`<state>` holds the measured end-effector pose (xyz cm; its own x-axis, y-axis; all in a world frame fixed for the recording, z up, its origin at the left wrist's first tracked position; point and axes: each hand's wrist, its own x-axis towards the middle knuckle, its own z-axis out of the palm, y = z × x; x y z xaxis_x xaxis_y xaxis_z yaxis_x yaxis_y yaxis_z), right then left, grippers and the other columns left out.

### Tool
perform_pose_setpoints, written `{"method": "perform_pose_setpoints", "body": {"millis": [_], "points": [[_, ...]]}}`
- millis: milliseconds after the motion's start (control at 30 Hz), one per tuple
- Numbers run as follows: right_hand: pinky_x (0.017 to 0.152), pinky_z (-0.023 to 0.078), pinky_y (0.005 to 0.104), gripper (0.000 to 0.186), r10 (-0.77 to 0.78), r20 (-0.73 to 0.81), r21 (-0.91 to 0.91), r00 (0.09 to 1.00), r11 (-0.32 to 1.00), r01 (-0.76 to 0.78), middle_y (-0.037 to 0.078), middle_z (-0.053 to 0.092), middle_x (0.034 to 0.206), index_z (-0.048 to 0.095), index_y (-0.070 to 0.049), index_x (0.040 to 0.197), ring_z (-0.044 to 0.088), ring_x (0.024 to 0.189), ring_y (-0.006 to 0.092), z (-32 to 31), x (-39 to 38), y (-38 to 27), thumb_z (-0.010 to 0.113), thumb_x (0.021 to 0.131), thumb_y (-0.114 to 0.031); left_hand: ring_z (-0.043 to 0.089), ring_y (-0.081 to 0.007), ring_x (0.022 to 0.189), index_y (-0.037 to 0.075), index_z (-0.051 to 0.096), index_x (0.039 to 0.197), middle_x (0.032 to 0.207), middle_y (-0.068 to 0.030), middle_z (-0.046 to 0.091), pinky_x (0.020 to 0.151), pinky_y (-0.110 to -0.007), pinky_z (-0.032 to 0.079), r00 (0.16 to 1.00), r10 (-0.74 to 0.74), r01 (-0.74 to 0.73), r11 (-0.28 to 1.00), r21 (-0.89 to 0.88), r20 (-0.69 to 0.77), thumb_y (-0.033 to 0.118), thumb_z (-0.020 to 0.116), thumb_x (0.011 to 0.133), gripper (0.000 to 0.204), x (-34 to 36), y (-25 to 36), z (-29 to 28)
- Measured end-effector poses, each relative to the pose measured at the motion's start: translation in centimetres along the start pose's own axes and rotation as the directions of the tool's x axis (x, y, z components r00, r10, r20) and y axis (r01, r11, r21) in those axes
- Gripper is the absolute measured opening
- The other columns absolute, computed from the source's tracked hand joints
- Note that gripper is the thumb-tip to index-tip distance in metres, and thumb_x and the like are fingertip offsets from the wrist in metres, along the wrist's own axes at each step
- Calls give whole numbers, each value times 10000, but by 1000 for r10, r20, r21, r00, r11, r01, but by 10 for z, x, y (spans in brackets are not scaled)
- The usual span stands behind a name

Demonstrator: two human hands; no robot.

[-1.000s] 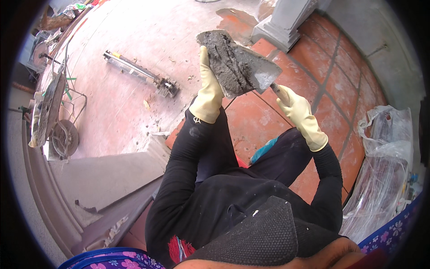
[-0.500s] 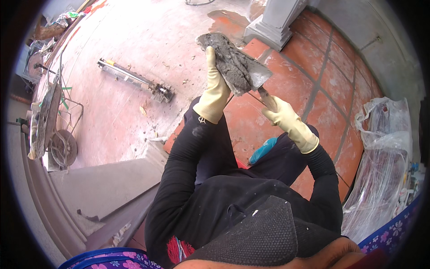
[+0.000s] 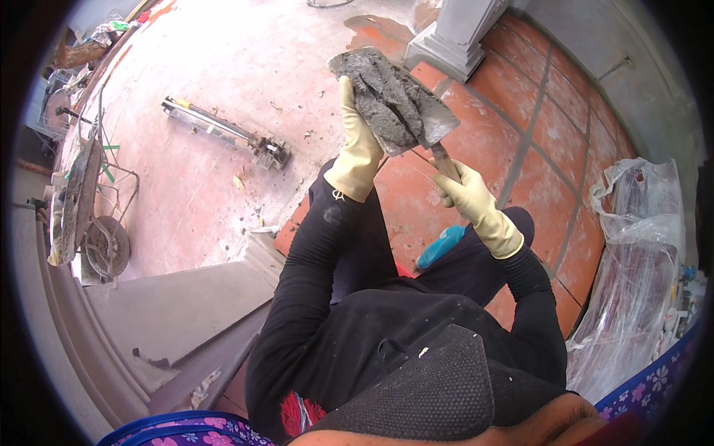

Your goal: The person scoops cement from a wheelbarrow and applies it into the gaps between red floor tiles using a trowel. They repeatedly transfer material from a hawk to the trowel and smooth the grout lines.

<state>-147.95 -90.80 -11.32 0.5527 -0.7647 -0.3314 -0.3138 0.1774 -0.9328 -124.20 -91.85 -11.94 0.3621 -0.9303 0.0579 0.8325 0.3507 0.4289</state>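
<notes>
My left hand (image 3: 358, 145), in a yellow rubber glove, grips the left edge of a flat tile (image 3: 375, 89) coated with grey mortar and holds it up over the floor. My right hand (image 3: 467, 197), also gloved, is closed around the handle of a trowel (image 3: 440, 141). The trowel's blade lies against the lower right part of the mortar-covered tile. Both arms wear black sleeves, and my knees are bent below them.
Red floor tiles (image 3: 554, 141) run to the right beside bare pink concrete. A long tile cutter (image 3: 219, 132) lies on the concrete, a wheelbarrow (image 3: 78, 201) stands at left, a white pillar base (image 3: 461, 37) at top, clear plastic bags (image 3: 632, 260) at right, grey steps (image 3: 178, 305) lower left.
My right hand has moved up and left toward the tile, bringing the trowel blade onto the mortar. My left hand has kept hold of the tile, tilting it slightly.
</notes>
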Motion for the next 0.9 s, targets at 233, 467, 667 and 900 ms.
{"method": "perform_pose_setpoints", "body": {"millis": [233,467,667,900], "points": [[638,490,253,616,-33,68,102,997,994,26,-3,588,809,474,70,1464,567,674,93,1,-1,-21,618,1010,-320,526,-316,1345,130,509,1500,1493,-129,551,1153,-500,408,983,58,-35,991,130,-172,777,486,931,862,-4,10,1],[707,514,268,664,-135,-104,253,985,955,157,17,609,911,374,97,1517,598,754,110,-30,30,-25,569,1045,-327,524,-311,1336,134,470,1509,1513,-131,509,1141,-514,418,885,412,-343,891,298,-216,686,472,997,753,-10,35,-13],[738,546,278,611,-29,-324,291,946,948,129,35,623,1012,476,-34,1499,653,828,125,-60,113,37,700,999,-304,555,-391,1312,86,390,1543,1438,-199,539,1166,-558,413,894,438,-407,882,240,-95,807,470,921,956,-27,75,-2],[641,578,288,365,248,-444,360,861,929,-82,47,654,939,597,-32,1229,669,730,147,-36,224,191,738,967,-242,395,-429,1460,109,224,1630,1590,-237,365,1247,-563,308,930,353,-367,909,-198,-103,813,489,890,1056,-35,93,-8]]}}
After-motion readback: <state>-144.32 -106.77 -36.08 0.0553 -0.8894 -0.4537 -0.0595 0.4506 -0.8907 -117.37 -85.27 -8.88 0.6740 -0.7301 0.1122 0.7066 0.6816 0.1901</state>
